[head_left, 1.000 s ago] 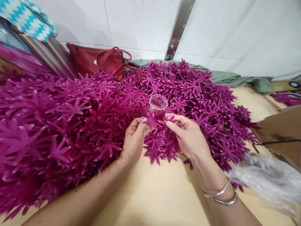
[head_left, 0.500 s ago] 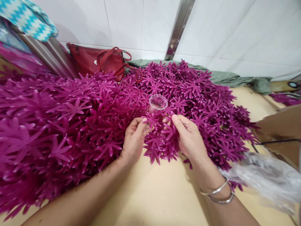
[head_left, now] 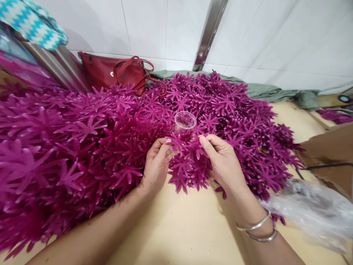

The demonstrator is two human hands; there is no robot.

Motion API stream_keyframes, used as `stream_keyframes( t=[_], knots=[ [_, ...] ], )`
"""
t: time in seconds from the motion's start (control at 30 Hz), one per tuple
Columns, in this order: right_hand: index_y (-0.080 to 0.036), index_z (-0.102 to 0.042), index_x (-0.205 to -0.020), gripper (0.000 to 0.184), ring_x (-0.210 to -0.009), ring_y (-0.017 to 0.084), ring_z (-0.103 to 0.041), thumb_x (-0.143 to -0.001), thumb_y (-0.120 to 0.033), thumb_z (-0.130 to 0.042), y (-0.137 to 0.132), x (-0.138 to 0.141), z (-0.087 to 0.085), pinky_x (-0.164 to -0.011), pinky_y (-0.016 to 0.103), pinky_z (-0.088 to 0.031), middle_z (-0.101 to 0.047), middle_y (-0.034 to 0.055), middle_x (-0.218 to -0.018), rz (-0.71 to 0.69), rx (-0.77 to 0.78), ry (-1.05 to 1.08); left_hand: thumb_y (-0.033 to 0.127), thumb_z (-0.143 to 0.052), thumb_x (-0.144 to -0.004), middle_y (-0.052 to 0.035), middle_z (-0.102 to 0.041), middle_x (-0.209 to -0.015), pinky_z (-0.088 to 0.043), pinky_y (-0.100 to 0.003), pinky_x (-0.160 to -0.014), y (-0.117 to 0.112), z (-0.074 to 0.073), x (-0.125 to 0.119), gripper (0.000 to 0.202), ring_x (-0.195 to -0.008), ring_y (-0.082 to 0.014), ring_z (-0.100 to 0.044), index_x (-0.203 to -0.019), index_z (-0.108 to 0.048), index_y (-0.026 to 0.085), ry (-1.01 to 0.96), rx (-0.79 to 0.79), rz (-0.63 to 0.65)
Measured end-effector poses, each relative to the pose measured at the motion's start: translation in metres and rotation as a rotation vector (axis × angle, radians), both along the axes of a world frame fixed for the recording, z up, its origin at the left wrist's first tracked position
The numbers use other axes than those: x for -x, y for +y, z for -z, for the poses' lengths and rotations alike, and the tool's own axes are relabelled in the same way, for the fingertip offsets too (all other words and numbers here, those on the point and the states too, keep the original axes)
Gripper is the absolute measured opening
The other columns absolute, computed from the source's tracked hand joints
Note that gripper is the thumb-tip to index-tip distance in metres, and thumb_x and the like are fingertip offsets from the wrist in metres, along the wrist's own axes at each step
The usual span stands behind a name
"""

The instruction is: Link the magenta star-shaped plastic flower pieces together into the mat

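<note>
Between the arms, the pale surface [head_left: 179,224] gives room up to the front edge of a big purple pile [head_left: 91,147]. The left hand [head_left: 156,165] and right hand [head_left: 224,158] are a little apart, fingertips pinched together. A clear cup [head_left: 185,125] sits just past them. Each hand holds a small flower [head_left: 175,142] by its edge.

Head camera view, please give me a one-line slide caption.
Left hand and right hand pinch purple leafy pieces in front of a clear cup and a heap of more.
</note>
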State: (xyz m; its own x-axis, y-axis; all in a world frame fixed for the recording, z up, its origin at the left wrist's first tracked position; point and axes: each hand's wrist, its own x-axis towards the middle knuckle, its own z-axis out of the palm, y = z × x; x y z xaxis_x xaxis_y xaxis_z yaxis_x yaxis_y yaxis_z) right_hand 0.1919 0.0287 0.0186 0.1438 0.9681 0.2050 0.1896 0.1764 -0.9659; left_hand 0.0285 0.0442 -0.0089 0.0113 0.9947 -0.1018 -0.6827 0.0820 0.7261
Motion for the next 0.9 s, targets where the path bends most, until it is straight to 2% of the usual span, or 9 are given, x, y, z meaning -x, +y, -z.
stream_keyframes(
  t=[0.13, 0.2, 0.3, 0.4, 0.5, 0.57, 0.67, 0.77, 0.9],
  knots=[
    [-0.025, -0.076, -0.091, 0.02, -0.093, 0.02, -0.063, -0.096, -0.041, -0.067, 0.002, -0.001, 0.007, -0.093, 0.033, -0.047, -0.071, 0.0009, -0.095, -0.018, -0.01, 0.031, 0.031, -0.079, -0.077, 0.0038, -0.071, -0.083, -0.057, -0.032, -0.082, 0.0, 0.0, 0.001, 0.023, -0.078, -0.0134, -0.071, -0.085, -0.061, 0.021, -0.022, -0.007, -0.014],
    [-0.026, -0.078, -0.099, 0.017, -0.103, 0.021, -0.065, -0.096, -0.04, -0.068, 0.003, 0.001, 0.009, -0.102, 0.037, -0.046, -0.074, 0.0022, -0.103, 0.012, -0.027, 0.083, 0.033, -0.078, -0.078, 0.0017, -0.075, -0.086, -0.058, -0.035, -0.085, 0.0, -0.001, 0.001, 0.023, -0.083, -0.0167, -0.074, -0.086, -0.06, 0.021, -0.009, 0.006, -0.018],
    [-0.027, -0.078, -0.098, 0.014, -0.119, 0.023, -0.063, -0.094, -0.038, -0.071, 0.005, 0.003, 0.01, -0.111, 0.04, -0.043, -0.072, 0.0037, -0.122, 0.02, -0.061, 0.197, 0.035, -0.076, -0.08, -0.002, -0.079, -0.09, -0.058, -0.037, -0.088, 0.0, -0.004, 0.001, 0.025, -0.088, -0.0208, -0.078, -0.087, -0.057, 0.022, -0.003, 0.021, -0.009],
    [-0.028, -0.078, -0.096, 0.012, -0.123, 0.023, -0.062, -0.093, -0.037, -0.073, 0.006, 0.004, 0.011, -0.114, 0.043, -0.043, -0.07, 0.004, -0.127, 0.007, -0.056, 0.282, 0.039, -0.075, -0.083, -0.0042, -0.081, -0.095, -0.059, -0.036, -0.083, -0.002, -0.006, 0.002, 0.028, -0.083, -0.0218, -0.079, -0.09, -0.054, 0.022, -0.02, 0.023, 0.024],
    [-0.03, -0.08, -0.098, 0.012, -0.119, 0.023, -0.062, -0.091, -0.038, -0.075, 0.006, 0.006, 0.016, -0.114, 0.043, -0.042, -0.072, 0.0036, -0.115, 0.04, -0.097, 0.191, 0.045, -0.074, -0.084, -0.0034, -0.08, -0.107, -0.057, -0.029, -0.065, -0.005, -0.007, 0.002, 0.033, -0.069, -0.0203, -0.079, -0.096, -0.052, 0.025, -0.033, 0.038, 0.137],
    [-0.032, -0.081, -0.099, 0.011, -0.118, 0.023, -0.06, -0.091, -0.037, -0.075, 0.005, 0.008, 0.019, -0.114, 0.043, -0.041, -0.071, 0.0032, -0.112, 0.047, -0.113, 0.133, 0.046, -0.077, -0.082, -0.0001, -0.078, -0.105, -0.055, -0.027, -0.059, -0.007, -0.007, 0.001, 0.036, -0.067, -0.0208, -0.079, -0.097, -0.052, 0.026, -0.05, 0.057, 0.238],
    [-0.032, -0.082, -0.1, 0.011, -0.119, 0.022, -0.059, -0.093, -0.035, -0.073, 0.004, 0.011, 0.019, -0.114, 0.041, -0.041, -0.07, 0.0028, -0.113, 0.036, -0.105, 0.122, 0.042, -0.083, -0.077, 0.0024, -0.075, -0.093, -0.059, -0.032, -0.069, -0.009, -0.005, -0.001, 0.038, -0.079, -0.0256, -0.081, -0.096, -0.054, 0.025, -0.067, 0.063, 0.286],
    [-0.032, -0.081, -0.102, 0.012, -0.115, 0.022, -0.062, -0.094, -0.035, -0.072, 0.003, 0.01, 0.015, -0.112, 0.041, -0.042, -0.072, 0.0023, -0.114, 0.07, -0.1, 0.186, 0.039, -0.082, -0.079, 0.0, -0.076, -0.093, -0.06, -0.037, -0.082, -0.009, -0.004, -0.002, 0.035, -0.092, -0.0276, -0.08, -0.095, -0.055, 0.023, -0.076, 0.065, 0.218],
    [-0.03, -0.08, -0.104, 0.014, -0.111, 0.022, -0.066, -0.095, -0.037, -0.071, 0.005, 0.003, 0.01, -0.108, 0.041, -0.045, -0.076, 0.0017, -0.112, 0.117, -0.103, 0.208, 0.038, -0.077, -0.083, -0.0032, -0.079, -0.094, -0.059, -0.033, -0.077, -0.009, -0.004, -0.003, 0.029, -0.09, -0.0255, -0.08, -0.094, -0.055, 0.022, -0.071, 0.059, 0.173]
  ],
)
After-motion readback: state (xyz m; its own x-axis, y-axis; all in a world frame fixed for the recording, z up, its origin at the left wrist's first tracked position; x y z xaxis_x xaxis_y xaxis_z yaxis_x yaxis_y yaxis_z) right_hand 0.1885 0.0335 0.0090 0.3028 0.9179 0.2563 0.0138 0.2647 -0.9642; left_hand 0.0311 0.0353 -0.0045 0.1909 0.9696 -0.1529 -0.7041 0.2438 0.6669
